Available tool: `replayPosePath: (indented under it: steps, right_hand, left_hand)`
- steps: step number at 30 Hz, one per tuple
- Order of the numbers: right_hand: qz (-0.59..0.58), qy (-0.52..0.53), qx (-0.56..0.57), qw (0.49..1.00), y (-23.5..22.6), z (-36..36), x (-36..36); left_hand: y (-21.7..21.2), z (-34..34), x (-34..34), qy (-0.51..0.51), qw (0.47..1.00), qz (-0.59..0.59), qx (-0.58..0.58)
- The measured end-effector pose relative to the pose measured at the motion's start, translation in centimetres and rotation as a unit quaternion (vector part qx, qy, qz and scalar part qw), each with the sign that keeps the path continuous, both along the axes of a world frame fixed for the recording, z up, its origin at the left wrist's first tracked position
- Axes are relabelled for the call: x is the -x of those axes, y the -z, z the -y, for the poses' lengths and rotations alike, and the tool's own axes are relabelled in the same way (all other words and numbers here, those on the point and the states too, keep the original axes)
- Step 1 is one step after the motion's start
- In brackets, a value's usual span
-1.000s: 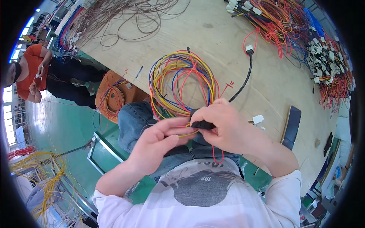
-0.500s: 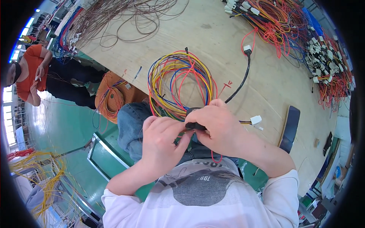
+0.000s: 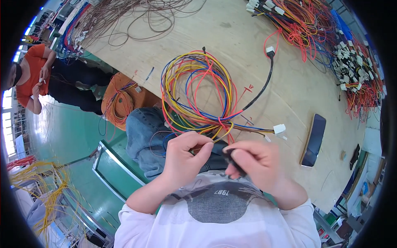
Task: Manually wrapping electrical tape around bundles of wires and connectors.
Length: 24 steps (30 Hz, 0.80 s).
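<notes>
A coil of yellow, red and blue wires [image 3: 226, 93] lies at the table's near edge, its lower part close to my hands. My left hand [image 3: 186, 155] pinches a yellow wire [image 3: 226, 133] that comes off the coil, thumb against forefinger. Apart from it, to the right, my right hand [image 3: 258, 163] is closed around a roll of black tape [image 3: 234, 162], somewhat smeared by motion. From the coil a black-sleeved cable [image 3: 264, 87] runs up to a white connector [image 3: 270, 49]. A shorter branch ends in another white connector [image 3: 279, 129].
A phone [image 3: 313, 140] lies on the table [image 3: 289, 99] at the right. Heaps of wire harnesses [image 3: 297, 29] fill the far right; brown wires [image 3: 140, 16] spread across the far left. An orange stool [image 3: 111, 97] bears another coil. A person in orange [image 3: 35, 76] is beyond it.
My hands have come apart and nearer my body. The right has drawn the black tape roll away from the wires; the lower part of the coil is now uncovered.
</notes>
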State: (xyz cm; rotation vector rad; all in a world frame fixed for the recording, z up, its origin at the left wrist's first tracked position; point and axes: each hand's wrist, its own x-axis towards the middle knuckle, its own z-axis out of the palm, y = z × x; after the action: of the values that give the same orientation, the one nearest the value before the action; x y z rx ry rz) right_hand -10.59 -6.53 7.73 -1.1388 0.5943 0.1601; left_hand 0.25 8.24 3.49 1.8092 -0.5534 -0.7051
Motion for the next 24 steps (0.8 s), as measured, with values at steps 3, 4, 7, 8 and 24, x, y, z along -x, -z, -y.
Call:
replayPosePath:
  steps: [3, 4, 7, 8, 24]
  right_hand:
    - [-0.015, 0.082, 0.036, 0.996, 2.9, -2.1, -0.1]
    - [-0.017, 0.081, 0.039, 0.996, 3.2, -2.5, -0.3]
    - [0.021, 0.110, 0.077, 0.991, 4.2, -3.4, -0.4]
    - [0.020, 0.106, 0.076, 0.991, 4.2, -3.5, -0.4]
    - [0.130, 0.091, 0.376, 0.913, 5.9, -4.0, -0.8]
  left_hand:
    - [0.4, 0.0, 0.7, -0.004, 1.000, -0.022, 0.019]
    - [0.6, -0.1, 1.0, -0.019, 0.999, -0.018, 0.024]
    - [1.0, -0.3, 1.4, -0.043, 0.999, -0.014, 0.032]
    - [1.1, -0.3, 1.5, -0.047, 0.998, -0.011, 0.035]
    - [1.1, -0.4, 1.3, -0.031, 0.996, -0.006, 0.085]
